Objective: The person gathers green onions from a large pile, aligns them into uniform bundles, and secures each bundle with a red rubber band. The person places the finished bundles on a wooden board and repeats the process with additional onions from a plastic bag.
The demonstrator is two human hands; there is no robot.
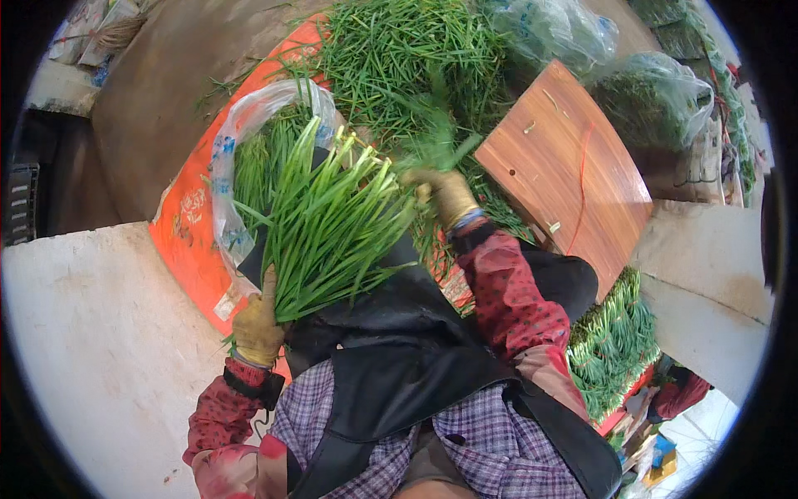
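My left hand (257, 330), in a yellowed work glove, grips a bundle of garlic chives (340, 231) near its leaf ends. The pale cut stems of the bundle point away from me, and it lies over the black apron (399, 330) on my lap. Just right of those stems is my gloved right hand (447, 194), its fingers curled. A blurred tuft of green leaves (433, 146) sticks out from this hand, over the big heap of loose chives (399, 56). Blur hides exactly how the fingers hold the tuft.
An open clear plastic bag (227, 162) with greens inside stands left on an orange sheet (193, 212). Right is a tilted wood-grain board (567, 168) with a red string (584, 181). Tied chive bundles (614, 349) are stacked lower right. Filled plastic bags (648, 93) sit beyond.
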